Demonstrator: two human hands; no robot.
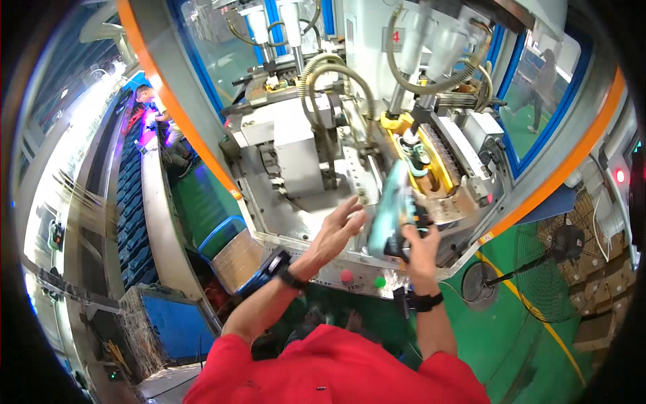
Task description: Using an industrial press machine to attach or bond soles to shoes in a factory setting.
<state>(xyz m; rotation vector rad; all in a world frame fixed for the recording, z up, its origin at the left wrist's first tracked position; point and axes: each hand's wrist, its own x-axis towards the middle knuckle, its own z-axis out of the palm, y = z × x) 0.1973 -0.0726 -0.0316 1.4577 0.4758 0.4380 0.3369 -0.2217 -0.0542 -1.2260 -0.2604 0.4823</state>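
Note:
My right hand (422,252) is closed around a teal and black shoe (389,215), smeared by motion, its long side tilted upward in front of the machine (293,151). Just left of the shoe, my left hand (331,236) is held out with its fingers apart and nothing in it. Beyond the shoe, a second light teal and dark shoe (414,149) sits in a yellow-sided holder (441,165) under the machine's cylinders. Black bands circle both my wrists.
A pink button (346,275) and a green button (380,281) are on the machine's front edge. At left stand a blue-framed cart (235,259) and a conveyor with dark blue pads (131,222), where a person (151,111) works. A fan (565,246) and cardboard boxes (599,289) are at right.

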